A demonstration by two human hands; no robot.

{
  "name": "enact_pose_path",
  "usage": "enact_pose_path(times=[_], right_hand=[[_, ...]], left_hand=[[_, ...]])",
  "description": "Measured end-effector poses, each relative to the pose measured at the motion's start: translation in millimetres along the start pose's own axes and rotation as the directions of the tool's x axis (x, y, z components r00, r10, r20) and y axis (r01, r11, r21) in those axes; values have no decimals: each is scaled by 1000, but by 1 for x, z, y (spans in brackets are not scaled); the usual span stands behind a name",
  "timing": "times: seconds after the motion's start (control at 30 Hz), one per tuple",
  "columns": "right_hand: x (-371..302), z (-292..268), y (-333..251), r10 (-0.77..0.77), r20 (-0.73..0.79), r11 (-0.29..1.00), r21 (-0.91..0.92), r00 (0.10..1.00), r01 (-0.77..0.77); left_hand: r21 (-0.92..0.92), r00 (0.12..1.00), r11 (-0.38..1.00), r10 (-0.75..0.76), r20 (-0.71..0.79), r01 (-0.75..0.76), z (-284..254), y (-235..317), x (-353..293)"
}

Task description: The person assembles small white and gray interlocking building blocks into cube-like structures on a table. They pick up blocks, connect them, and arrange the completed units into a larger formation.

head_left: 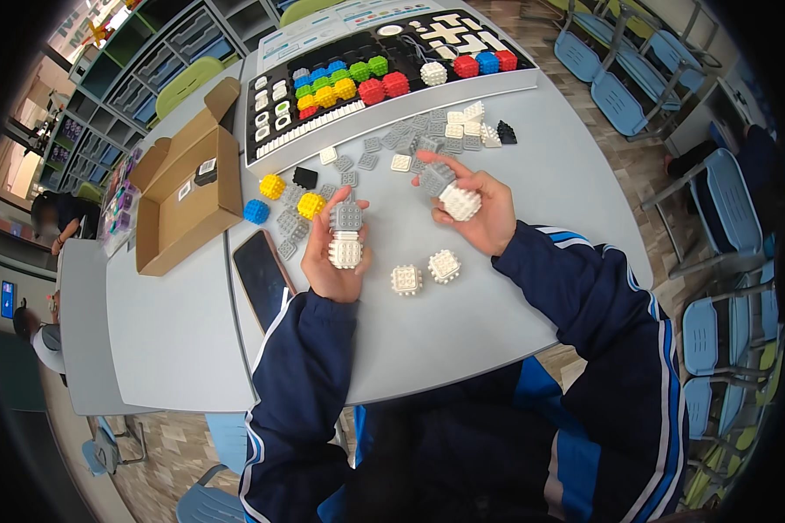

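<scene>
My left hand (331, 275) is closed around a joined pair of studded cube blocks: a grey block (346, 216) on the far end and a white block (345, 251) on the near end. To its right, my right hand (490, 213) grips a similar pair between thumb and fingers, with a grey block (437, 179) and a white block (460, 202), held tilted. Two loose white studded blocks, one (406, 280) and another (445, 266), lie on the table between my forearms. The undersides of both held pairs are hidden by my hands.
A kit tray (392, 113) of coloured blocks spans the table's far side, with grey and white plates (401, 131) scattered before it. Yellow blocks (311, 206), a blue block (255, 211), a phone (264, 275) and an opened cardboard box (192, 196) are to the left. Chairs stand right.
</scene>
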State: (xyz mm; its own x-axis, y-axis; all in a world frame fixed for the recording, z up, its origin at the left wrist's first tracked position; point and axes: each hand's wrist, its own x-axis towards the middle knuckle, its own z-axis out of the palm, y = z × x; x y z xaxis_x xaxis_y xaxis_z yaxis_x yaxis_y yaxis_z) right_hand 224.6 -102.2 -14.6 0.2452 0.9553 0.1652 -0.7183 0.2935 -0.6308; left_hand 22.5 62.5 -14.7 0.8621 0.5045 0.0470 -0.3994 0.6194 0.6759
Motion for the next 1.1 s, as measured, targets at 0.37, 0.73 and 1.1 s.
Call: enact_pose_path(times=[0.37,0.73,1.1], right_hand=[[0,36,11,113,-186,992,-40,976,-122],[5,34,17,151,-238,953,-221,960,-205],[7,27,12,147,-213,959,-207,966,-192]], left_hand=[[14,999,1000,-7,-44,8,-3,-5,7],[95,997,996,-2,76,-6,-8,-12,16],[111,991,993,-61,117,48,-7,-6,19]])
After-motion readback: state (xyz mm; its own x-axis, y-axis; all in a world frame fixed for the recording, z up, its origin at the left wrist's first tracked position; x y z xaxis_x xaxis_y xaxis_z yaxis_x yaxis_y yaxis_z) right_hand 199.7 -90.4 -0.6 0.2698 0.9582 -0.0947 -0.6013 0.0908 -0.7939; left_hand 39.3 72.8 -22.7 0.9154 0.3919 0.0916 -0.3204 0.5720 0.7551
